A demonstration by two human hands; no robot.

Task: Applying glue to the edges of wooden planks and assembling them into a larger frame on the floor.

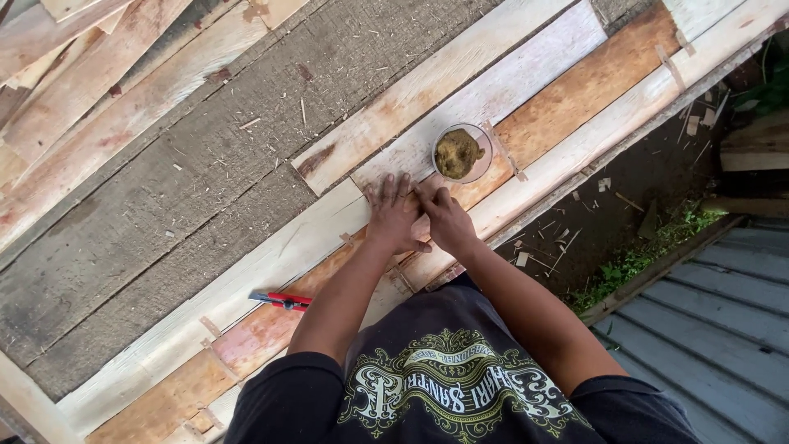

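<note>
You had your left hand flat with fingers spread on the pale plank and your right hand fingers pressed together at the seam, beside 1 clear bowl of brown filler, most seams seemingly still unfilled.

Outdoors, in soft daylight with no hard shadows. Underneath, a weathered grey plank surface littered with splinters and sawdust. Upper left, a heap of pale, reddish-streaked boards. To the right, bare dark soil strewn with wood chips, a strip of green weeds, and grey corrugated sheeting at the lower right corner.
</note>
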